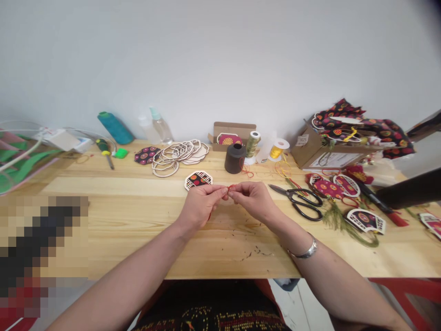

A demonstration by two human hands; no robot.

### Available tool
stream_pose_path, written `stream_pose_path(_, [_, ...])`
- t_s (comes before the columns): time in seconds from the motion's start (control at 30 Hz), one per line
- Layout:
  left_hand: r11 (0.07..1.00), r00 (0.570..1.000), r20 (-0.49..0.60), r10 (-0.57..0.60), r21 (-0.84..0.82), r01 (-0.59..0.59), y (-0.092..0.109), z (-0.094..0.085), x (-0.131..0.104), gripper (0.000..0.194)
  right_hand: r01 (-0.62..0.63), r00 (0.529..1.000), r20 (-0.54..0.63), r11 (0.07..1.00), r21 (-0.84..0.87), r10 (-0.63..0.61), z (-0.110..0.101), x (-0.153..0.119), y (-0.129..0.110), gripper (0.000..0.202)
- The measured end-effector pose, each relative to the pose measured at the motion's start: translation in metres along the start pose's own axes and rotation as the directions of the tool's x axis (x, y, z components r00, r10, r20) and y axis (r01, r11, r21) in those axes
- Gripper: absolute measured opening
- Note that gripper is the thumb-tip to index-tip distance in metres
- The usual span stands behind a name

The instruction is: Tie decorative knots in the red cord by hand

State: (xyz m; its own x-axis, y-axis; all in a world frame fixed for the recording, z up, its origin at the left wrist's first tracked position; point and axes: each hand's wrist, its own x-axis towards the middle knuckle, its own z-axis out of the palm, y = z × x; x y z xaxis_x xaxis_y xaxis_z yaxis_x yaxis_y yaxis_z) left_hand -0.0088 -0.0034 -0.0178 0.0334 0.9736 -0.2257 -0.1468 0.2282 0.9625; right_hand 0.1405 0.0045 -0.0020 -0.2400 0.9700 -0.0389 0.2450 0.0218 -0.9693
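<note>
My left hand [203,202] and my right hand [251,198] meet over the middle of the table, fingertips pinched close together. Between them runs a thin red cord [230,187]; a bit of it also shows below my left palm. Just behind my left hand lies an ornament [199,179] with a pale cut-out frame and dark patterned fabric, partly covered by that hand. To the right of my right hand rest black-handled scissors [303,198], blades pointing left. How the cord is looped within the fingertips is too small to make out.
Behind my hands stand a black thread cone [235,160], a green spool [253,145] and a yellow spool [278,149]. Pale frames [182,154] are piled left. A cardboard box [310,149] with fabric, and tasselled ornaments [365,220], occupy the right. A screwdriver [104,151] lies left.
</note>
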Motion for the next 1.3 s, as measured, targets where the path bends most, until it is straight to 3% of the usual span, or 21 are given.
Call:
stream_pose_path(0.43, [0.975,0.995,-0.006,0.100,0.201,-0.097,0.001,-0.001,-0.004,0.024,0.080,0.996,-0.021,0.992,-0.099,-0.082,0.000,-0.002,0.004,0.015])
stream_pose_path(0.63, [0.991,0.996,-0.021,0.082,0.107,-0.079,-0.003,-0.002,-0.001,0.026,0.132,0.991,0.004,0.978,-0.161,-0.133,0.000,-0.004,0.003,0.017])
stream_pose_path(0.87, [0.999,0.999,-0.033,0.029,-0.026,-0.030,-0.002,-0.002,0.004,0.019,0.261,0.960,-0.020,0.917,-0.302,-0.280,0.001,-0.006,0.008,0.017])
stream_pose_path(1.1, [0.999,0.999,-0.044,0.031,-0.006,-0.031,-0.005,-0.003,0.006,0.023,0.306,0.944,0.001,0.877,-0.371,-0.329,0.000,-0.007,0.008,0.017])
stream_pose_path(1.2, [0.996,0.998,-0.043,0.054,0.074,-0.050,-0.004,-0.005,0.005,0.024,0.364,0.918,0.041,0.798,-0.480,-0.394,-0.003,-0.008,0.009,0.017])
stream_pose_path(1.3, [0.953,0.992,-0.014,0.122,0.280,-0.113,0.001,-0.006,0.001,0.024,0.456,0.843,0.112,0.590,-0.666,-0.526,-0.008,-0.008,0.010,0.019])
